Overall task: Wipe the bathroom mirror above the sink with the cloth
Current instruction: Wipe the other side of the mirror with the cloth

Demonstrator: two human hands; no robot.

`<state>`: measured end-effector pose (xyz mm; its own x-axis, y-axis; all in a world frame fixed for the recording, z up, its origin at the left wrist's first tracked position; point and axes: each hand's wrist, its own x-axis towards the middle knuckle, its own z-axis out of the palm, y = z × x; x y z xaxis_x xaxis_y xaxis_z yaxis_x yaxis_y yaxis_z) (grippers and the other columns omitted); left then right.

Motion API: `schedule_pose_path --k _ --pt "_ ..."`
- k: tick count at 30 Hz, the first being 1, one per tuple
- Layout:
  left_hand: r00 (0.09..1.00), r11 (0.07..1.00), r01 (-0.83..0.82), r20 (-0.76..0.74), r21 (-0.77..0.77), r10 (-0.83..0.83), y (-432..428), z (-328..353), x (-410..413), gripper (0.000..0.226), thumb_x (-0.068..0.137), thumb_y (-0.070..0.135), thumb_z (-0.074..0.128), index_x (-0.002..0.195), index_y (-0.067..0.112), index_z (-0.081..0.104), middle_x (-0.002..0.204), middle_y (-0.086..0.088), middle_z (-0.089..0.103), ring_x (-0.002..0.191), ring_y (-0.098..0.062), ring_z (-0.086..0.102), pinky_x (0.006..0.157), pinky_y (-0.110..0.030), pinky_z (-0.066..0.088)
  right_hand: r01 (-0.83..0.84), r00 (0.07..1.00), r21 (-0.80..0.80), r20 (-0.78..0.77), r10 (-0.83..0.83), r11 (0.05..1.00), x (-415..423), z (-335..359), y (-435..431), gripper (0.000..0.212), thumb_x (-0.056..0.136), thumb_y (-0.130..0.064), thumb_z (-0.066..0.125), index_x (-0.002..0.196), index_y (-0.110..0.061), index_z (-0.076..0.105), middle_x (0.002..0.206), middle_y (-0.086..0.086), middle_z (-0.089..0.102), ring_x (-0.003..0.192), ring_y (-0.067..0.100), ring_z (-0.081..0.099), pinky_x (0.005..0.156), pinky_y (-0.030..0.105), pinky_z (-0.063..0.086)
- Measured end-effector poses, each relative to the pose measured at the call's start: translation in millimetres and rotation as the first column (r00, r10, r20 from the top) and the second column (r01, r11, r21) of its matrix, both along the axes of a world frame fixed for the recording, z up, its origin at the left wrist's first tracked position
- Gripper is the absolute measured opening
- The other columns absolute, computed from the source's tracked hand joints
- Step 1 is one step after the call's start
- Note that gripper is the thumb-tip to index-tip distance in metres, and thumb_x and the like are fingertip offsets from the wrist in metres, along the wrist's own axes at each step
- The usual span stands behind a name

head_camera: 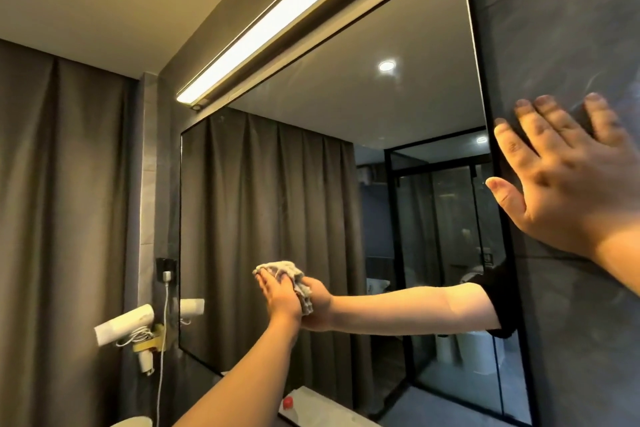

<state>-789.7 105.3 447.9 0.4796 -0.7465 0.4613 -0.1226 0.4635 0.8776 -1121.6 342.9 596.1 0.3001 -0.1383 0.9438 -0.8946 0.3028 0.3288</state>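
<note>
The left hand [280, 295] presses a grey cloth [287, 270] flat against the lower middle of the mirror [311, 166], fingers straight, with its reflection meeting it in the glass. The right hand [568, 177] lies open, fingers spread, on the grey wall [571, 28] just past the mirror's black right edge, well apart from the left. A white hairdryer [124, 322] hangs in a holder left of the mirror, below a lit lamp [277, 21].
</note>
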Motion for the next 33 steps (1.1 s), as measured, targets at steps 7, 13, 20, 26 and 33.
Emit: schedule_pose_path --k 7,13,20,26,33 --pt "0.999 1.0 -0.012 0.05 -0.009 0.013 -11.7 25.7 13.6 0.06 0.105 0.021 0.03 0.154 0.008 -0.001 0.162 -0.004 -0.009 0.149 -0.017 -0.006 0.118 -0.027 -0.002 0.005 1.0 0.001 -0.009 -0.005 1.0 -3.8 1.1 -5.5 0.077 0.089 -0.052 0.038 0.142 0.003 0.043 0.147 0.033 0.04 0.137 0.047 0.037 0.115 0.063 0.009" --pt "0.971 0.987 -0.014 0.233 -0.161 0.052 -8.4 93.5 10.8 0.067 0.1 0.034 0.031 0.154 0.006 0.002 0.162 -0.008 -0.004 0.149 -0.022 0.0 0.121 -0.034 0.003 0.006 1.0 0.001 -0.011 -0.006 1.0 -4.8 1.7 -8.3 0.077 0.089 -0.052 0.036 0.142 0.003 0.043 0.147 0.033 0.039 0.138 0.047 0.035 0.115 0.065 0.01" --pt "0.91 0.939 0.016 0.394 -0.344 0.129 17.1 90.5 -27.2 0.068 0.097 0.036 0.024 0.154 0.017 -0.008 0.161 0.007 -0.015 0.146 -0.004 -0.013 0.121 -0.029 -0.004 0.002 1.0 -0.009 -0.013 -0.002 1.0 -5.2 1.6 -7.8 0.076 0.089 -0.051 0.038 0.142 0.003 0.044 0.148 0.032 0.039 0.138 0.047 0.036 0.116 0.063 0.008" --pt "0.903 0.924 0.048 0.411 -0.378 0.121 27.7 30.4 -31.5 0.069 0.093 0.039 0.019 0.154 0.02 -0.008 0.159 0.013 -0.015 0.144 0.004 -0.015 0.12 -0.025 -0.005 -0.008 1.0 -0.01 -0.011 0.008 1.0 -3.4 0.2 -5.9 0.075 0.089 -0.051 0.038 0.142 0.002 0.045 0.148 0.032 0.04 0.138 0.046 0.037 0.116 0.062 0.008" --pt "0.944 0.967 -0.064 0.3 -0.245 0.138 -10.5 105.4 2.0 0.064 0.101 0.031 0.03 0.154 0.007 0.002 0.162 -0.009 -0.003 0.149 -0.018 -0.002 0.119 -0.027 -0.002 -0.014 1.0 -0.032 -0.021 0.013 0.999 -4.4 0.8 -6.6 0.074 0.088 -0.05 0.041 0.141 0.002 0.045 0.147 0.031 0.042 0.137 0.046 0.039 0.116 0.062 0.01"
